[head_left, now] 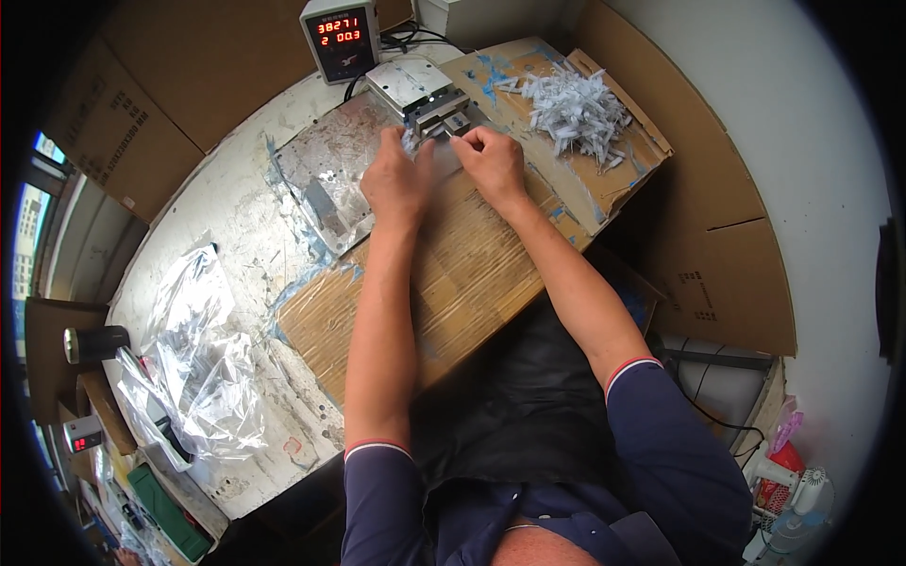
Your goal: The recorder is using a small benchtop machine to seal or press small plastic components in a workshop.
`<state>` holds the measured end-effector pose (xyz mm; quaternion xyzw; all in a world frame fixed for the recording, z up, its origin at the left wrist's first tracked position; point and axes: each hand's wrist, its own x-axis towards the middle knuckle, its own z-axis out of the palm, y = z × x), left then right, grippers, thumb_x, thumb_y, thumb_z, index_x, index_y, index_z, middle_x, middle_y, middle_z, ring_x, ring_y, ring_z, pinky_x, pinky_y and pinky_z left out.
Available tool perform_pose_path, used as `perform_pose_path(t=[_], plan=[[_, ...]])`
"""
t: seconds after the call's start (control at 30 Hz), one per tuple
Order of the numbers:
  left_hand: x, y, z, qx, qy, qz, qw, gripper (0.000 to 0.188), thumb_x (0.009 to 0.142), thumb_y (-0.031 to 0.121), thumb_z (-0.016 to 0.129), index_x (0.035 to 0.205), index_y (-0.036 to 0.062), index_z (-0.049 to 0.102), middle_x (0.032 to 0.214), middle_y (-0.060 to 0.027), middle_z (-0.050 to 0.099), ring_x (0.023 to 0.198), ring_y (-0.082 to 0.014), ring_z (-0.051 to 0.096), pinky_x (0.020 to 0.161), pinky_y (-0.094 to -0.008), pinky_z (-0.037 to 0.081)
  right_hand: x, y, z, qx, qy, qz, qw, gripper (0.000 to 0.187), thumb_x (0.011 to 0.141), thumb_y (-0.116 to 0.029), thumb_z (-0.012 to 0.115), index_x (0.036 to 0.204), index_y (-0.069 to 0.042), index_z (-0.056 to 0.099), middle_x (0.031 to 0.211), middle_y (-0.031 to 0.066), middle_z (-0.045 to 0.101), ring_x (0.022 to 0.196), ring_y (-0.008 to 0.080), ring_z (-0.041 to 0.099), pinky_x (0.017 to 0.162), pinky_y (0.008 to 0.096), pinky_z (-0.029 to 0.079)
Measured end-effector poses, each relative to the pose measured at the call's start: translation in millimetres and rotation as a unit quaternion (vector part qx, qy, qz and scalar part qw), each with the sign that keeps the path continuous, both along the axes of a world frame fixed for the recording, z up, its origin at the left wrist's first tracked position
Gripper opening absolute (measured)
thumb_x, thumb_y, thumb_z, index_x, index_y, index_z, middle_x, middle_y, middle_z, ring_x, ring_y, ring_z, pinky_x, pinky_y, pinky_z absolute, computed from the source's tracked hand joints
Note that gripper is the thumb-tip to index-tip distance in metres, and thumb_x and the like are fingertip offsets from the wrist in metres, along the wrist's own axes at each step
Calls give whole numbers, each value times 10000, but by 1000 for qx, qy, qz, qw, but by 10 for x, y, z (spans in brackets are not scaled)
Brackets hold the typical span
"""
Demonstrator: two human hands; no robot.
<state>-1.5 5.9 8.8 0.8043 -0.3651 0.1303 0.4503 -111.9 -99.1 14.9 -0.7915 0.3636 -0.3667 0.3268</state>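
Observation:
My right hand [494,167] is closed in a pinch at the front of a small metal machine [413,85]. A tiny light-coloured piece shows at its fingertips, too small to name. My left hand [393,184] is beside it, just left of the machine's front, its thumb side smeared by motion. Something whitish [410,141] shows by the left fingertips; whether the fingers grip it is unclear. Both wrists are above a taped cardboard sheet [453,274]. Right of the machine, a heap of small whitish strips [580,108] lies on another piece of cardboard [566,193].
A counter box with red digits [342,42] stands behind the machine, cables beside it. A worn metal plate [330,160] lies to the left. Crumpled clear plastic [203,358] and a black cylinder [96,344] are at the left. Cardboard walls [727,189] border the worn white table [226,245].

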Motion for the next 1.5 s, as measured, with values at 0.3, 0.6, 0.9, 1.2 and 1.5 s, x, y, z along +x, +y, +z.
perform_pose_path(t=[0.3,0.6,0.9,1.2,1.5], plan=[[-23,-55,18,78,-57,7,995,327,890,249,739,1121,84,575,970,-170,724,778,-391,718,653,-483,559,-49,27,-94,-9,-73,12,997,222,876,-238,763,789,-45,699,721,110,711,636,263,694,612,380,525],[-29,-53,7,93,-88,21,992,258,919,259,720,1104,120,607,946,-137,725,772,-370,718,638,-465,560,-36,40,-123,-32,-77,9,996,206,867,-235,769,798,-52,703,740,108,713,655,273,695,619,388,527],[5,11,34,-78,-62,-36,994,101,925,148,693,1013,113,658,945,-112,721,770,-362,707,640,-431,559,-53,34,-110,38,-121,1,992,185,900,-200,751,878,-19,719,737,89,710,640,173,664,614,334,521],[71,114,80,-171,198,-166,951,121,964,154,742,997,53,684,848,24,653,781,-85,568,723,-257,486,-59,3,-108,124,-252,67,958,195,936,-94,709,1088,28,706,854,13,707,768,77,637,689,253,522],[33,63,112,-188,368,-203,887,146,1009,184,682,1005,39,697,829,-4,687,527,-12,398,464,-209,323,-93,-21,-140,115,-200,138,963,121,880,-80,749,971,-2,739,831,57,744,740,90,662,673,277,529]])
